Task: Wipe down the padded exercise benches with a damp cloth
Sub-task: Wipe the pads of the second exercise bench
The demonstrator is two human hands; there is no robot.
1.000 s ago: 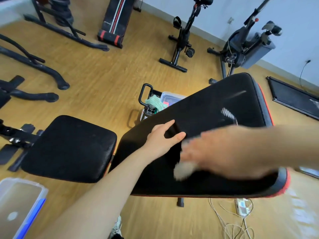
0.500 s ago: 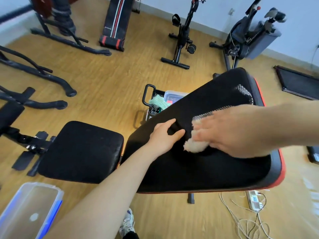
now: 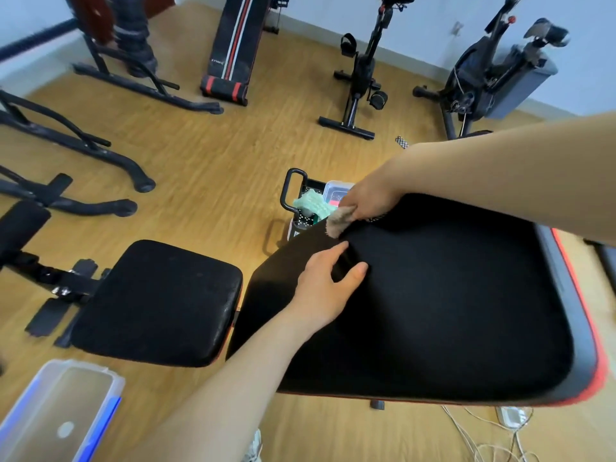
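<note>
A black padded bench back pad with a red and grey edge fills the right of the view. Its smaller black seat pad lies to the left. My left hand rests on the back pad near its far left edge, thumb spread, fingers relaxed. My right hand holds a beige cloth at the pad's far edge. The cloth hangs over that edge beside my left fingertips.
A black cart with a green cloth and a clear box stands just beyond the bench. A clear lidded tub sits bottom left. Exercise bikes, another bench and frames ring the wooden floor. Cables lie bottom right.
My right hand has carried the cloth from the middle of the back pad up and away to its far edge. My left hand has stayed on the pad.
</note>
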